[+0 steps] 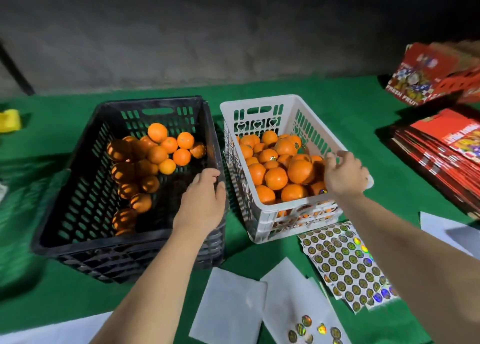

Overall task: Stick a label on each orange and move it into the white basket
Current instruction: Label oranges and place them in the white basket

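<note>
Two bare hands reach forward from the bottom of the frame. At centre, the left hand (201, 198) lies on the right-hand rim of the black crate (78, 229), its fingers curled over that edge and gripping it. Right of centre, the right hand (344, 173) is over the right wall of the white basket (262, 213), fingers bent, with its fingertips against a large orange (300, 170) on top of the pile; whether it actually grips that orange cannot be told.

Inside the white basket, labelled oranges (270, 161) are heaped high, a few showing small shiny stickers. Just left of it, the black crate holds a looser lot of unlabelled oranges (155, 151) gathered along its left and far sides, its near right floor bare.

Both containers stand side by side on a green cloth (324, 104). Lower right of the basket lies a sheet of round holographic labels (345, 263), and nearer the bottom edge a white backing sheet (291, 299) with a few labels left on it. Red printed cartons (441, 146) are stacked at the right edge.
</note>
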